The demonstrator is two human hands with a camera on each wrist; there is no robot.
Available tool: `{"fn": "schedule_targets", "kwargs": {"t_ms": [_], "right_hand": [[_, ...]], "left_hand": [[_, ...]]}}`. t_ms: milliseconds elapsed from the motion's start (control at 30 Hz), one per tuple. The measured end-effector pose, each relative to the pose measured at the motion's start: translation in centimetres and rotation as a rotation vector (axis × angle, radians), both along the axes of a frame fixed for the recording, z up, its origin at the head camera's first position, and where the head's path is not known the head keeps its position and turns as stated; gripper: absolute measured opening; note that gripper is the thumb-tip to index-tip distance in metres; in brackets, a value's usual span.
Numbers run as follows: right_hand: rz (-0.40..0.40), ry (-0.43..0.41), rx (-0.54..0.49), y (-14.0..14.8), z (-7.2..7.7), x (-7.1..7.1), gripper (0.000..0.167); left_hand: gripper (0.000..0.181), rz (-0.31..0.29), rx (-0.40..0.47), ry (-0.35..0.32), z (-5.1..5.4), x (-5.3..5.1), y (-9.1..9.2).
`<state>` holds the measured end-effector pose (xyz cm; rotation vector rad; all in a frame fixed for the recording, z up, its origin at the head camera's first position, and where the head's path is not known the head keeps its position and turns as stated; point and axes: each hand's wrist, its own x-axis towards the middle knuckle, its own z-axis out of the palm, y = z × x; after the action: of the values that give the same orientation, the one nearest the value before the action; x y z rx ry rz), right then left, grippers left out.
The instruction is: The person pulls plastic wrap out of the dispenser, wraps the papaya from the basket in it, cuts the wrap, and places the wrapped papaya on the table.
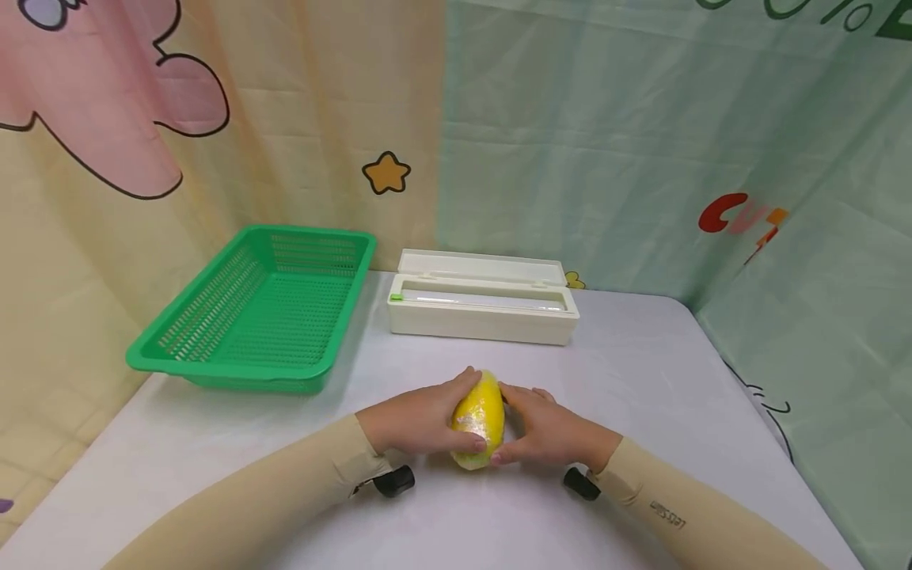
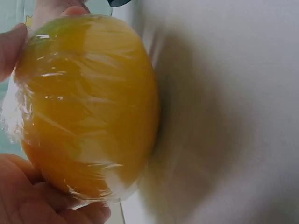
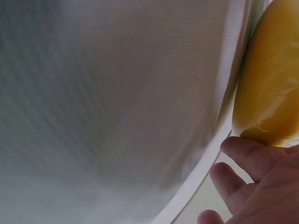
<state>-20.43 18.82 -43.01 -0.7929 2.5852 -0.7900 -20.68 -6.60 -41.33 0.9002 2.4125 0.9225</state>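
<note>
A yellow mango-shaped fruit wrapped in shiny clear film is between my two hands, just above or on the white table. In the left wrist view the wrapped fruit looks orange-yellow with a greenish end, its film creased. My left hand grips its left side, thumb at the near end and fingers at the far end. My right hand holds the other side with thumb and fingertips. In the right wrist view one finger of that hand touches the fruit; the other visible fingers are spread.
A green plastic basket stands at the back left. Behind the hands, a white cling film box has its lid up and a film roll inside. Printed curtains hang along the back and right of the white table.
</note>
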Motion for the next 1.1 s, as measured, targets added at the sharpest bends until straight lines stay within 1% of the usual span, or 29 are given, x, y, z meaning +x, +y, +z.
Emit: {"fn": "schedule_targets", "kwargs": {"t_ms": [100,267,333,400,533,600,700,800,900,933,1033,1100], "right_hand": [[-0.026,-0.005,-0.007,0.3,0.0,0.2,0.110],[-0.102,-0.016,0.020,0.1,0.2,0.4,0.118],[-0.124,-0.009,0.025,0.0,0.4,0.4,0.120],[-0.135,0.008,0.016,-0.1,0.6,0.4,0.121],[-0.134,0.023,-0.011,0.0,0.8,0.4,0.120],[-0.131,0.020,-0.008,0.1,0.9,0.3,0.120],[-0.152,-0.005,0.026,0.0,0.9,0.1,0.122],[-0.158,-0.010,0.097,-0.3,0.7,0.0,0.121],[-0.126,0.035,0.142,-0.6,0.4,-0.1,0.115],[-0.113,0.057,0.146,-0.7,0.3,-0.1,0.113],[-0.103,0.097,0.121,-0.8,0.2,-0.1,0.110],[-0.116,0.093,0.095,-0.8,0.3,-0.1,0.111]], "left_hand": [[0.092,0.016,0.009,0.019,0.0,0.0,0.5],[0.104,0.047,0.009,0.001,0.1,0.0,0.4],[0.108,0.053,0.002,-0.003,0.0,-0.1,0.3],[0.109,0.051,0.007,-0.009,-0.1,-0.2,0.2],[0.108,0.042,0.015,-0.026,-0.6,-0.7,-0.2],[0.108,0.038,0.004,-0.030,-0.8,-0.9,-0.5],[0.107,0.038,0.002,-0.037,-0.9,-1.1,-1.1],[0.107,0.046,0.005,-0.043,-0.8,-1.3,-1.6],[0.107,0.064,0.015,-0.055,-0.7,-1.4,-1.8],[0.108,0.071,0.006,-0.054,-0.6,-1.4,-1.9],[0.108,0.089,-0.013,-0.060,-0.5,-1.4,-2.1],[0.108,0.082,-0.016,-0.063,-0.5,-1.5,-2.2]]}}
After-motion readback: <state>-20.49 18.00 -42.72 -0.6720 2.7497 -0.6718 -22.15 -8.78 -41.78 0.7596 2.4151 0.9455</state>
